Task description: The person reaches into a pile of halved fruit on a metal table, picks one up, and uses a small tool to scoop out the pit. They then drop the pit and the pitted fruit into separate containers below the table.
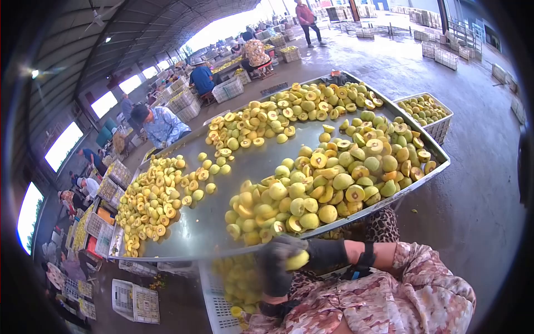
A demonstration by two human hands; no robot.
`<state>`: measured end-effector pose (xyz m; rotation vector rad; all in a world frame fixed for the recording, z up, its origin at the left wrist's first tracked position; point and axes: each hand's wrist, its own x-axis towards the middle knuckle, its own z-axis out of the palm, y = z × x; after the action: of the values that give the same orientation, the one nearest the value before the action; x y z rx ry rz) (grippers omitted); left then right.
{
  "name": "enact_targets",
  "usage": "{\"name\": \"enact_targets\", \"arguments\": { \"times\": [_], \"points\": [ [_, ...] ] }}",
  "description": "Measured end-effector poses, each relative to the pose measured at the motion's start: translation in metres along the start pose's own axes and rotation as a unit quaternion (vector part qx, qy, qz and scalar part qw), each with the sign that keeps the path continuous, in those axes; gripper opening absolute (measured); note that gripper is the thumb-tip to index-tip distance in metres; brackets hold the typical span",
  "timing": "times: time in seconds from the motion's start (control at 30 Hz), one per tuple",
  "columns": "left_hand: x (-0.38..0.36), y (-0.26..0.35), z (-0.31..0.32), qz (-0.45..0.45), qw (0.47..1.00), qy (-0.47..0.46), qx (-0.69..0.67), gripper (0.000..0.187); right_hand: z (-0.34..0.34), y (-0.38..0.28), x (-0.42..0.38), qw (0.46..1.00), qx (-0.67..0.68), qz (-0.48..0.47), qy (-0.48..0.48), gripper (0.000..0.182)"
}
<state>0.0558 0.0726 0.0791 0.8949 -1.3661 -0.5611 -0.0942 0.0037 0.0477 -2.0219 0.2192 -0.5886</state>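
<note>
My left hand (274, 270), in a dark glove and smeared by motion, is closed at the near edge of the metal table (217, 189). A yellow peach piece (297, 260) shows between it and my right hand (325, 254), which is also dark-gloved. The right fingers are hidden where the two hands meet, so their grip does not show. Just beyond them lies a large heap of halved yellow-green peaches (328, 213), several with brown-red pit hollows facing up. Below and left of my hands stands a white crate (214, 303) with blurred yellow peaches in it.
More peach halves (150, 203) are heaped at the table's left end, and others (295, 108) along its far side. A full crate (439, 128) touches the right corner. A person in a blue patterned shirt (167, 128) works across the table. Crates (135, 300) stand on the wet floor.
</note>
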Motion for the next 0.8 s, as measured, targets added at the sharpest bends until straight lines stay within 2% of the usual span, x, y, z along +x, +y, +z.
{"name": "enact_targets", "arguments": {
  "times": [0.03,0.07,0.1,0.13,0.17,0.2,0.23,0.27,0.3,0.37,0.4,0.47,0.57,0.6,0.7,0.73,0.8],
  "points": [
    [0.002,-0.004,-0.012,-0.020,0.998,0.045,-0.028,0.042,0.000,-0.009,0.001,0.997,0.025,0.066,0.011,0.044],
    [0.003,-0.008,-0.025,-0.038,0.993,0.092,-0.059,0.040,0.011,0.014,0.008,0.971,-0.166,-0.162,0.056,0.042],
    [0.005,-0.011,-0.037,-0.052,0.985,0.139,-0.090,0.038,0.015,0.029,-0.012,0.973,-0.230,-0.035,0.003,0.040],
    [0.004,-0.010,-0.060,-0.203,0.878,0.224,-0.371,0.038,0.015,0.039,-0.023,0.971,-0.235,-0.018,0.027,0.036],
    [0.000,-0.030,-0.101,-0.229,0.932,0.214,-0.185,0.034,0.015,0.048,-0.034,0.969,-0.241,-0.002,0.053,0.033],
    [-0.004,-0.065,-0.140,-0.247,0.949,0.198,0.008,0.033,0.012,0.053,-0.048,0.933,-0.329,0.148,0.008,0.029],
    [-0.005,-0.097,-0.164,-0.177,0.950,0.147,0.211,0.032,0.012,0.056,-0.063,0.866,-0.403,0.293,-0.040,0.025],
    [-0.006,-0.126,-0.189,-0.101,0.902,0.091,0.410,0.034,0.016,0.068,-0.073,0.869,-0.392,0.300,-0.032,0.022],
    [-0.004,-0.152,-0.207,-0.022,0.807,0.035,0.589,0.037,0.017,0.085,-0.077,0.871,-0.385,0.303,-0.025,0.023],
    [0.028,-0.186,-0.185,-0.026,0.816,0.022,0.577,0.050,0.025,0.091,-0.072,0.885,-0.368,0.284,0.005,0.027],
    [0.039,-0.195,-0.177,0.029,0.852,-0.037,0.521,0.061,0.027,0.090,-0.066,0.896,-0.357,0.261,0.035,0.026],
    [0.053,-0.270,-0.184,-0.052,0.794,-0.188,0.576,0.070,0.024,0.075,-0.052,0.912,-0.338,0.219,0.079,0.023],
    [0.081,-0.237,-0.157,-0.172,0.775,-0.205,0.573,0.070,0.028,0.067,-0.067,0.916,-0.308,0.231,0.115,0.021],
    [0.077,-0.231,-0.155,-0.193,0.776,-0.193,0.568,0.062,0.031,0.065,-0.076,0.910,-0.314,0.235,0.131,0.022],
    [0.063,-0.251,-0.176,-0.090,0.792,-0.204,0.568,0.051,0.026,0.061,-0.094,0.905,-0.312,0.220,0.188,0.024],
    [0.062,-0.252,-0.180,-0.114,0.778,-0.210,0.581,0.041,0.023,0.058,-0.097,0.911,-0.294,0.203,0.208,0.025],
    [0.068,-0.222,-0.172,-0.192,0.709,-0.123,0.667,0.041,0.019,0.055,-0.098,0.920,-0.259,0.191,0.222,0.024]
  ]
}}
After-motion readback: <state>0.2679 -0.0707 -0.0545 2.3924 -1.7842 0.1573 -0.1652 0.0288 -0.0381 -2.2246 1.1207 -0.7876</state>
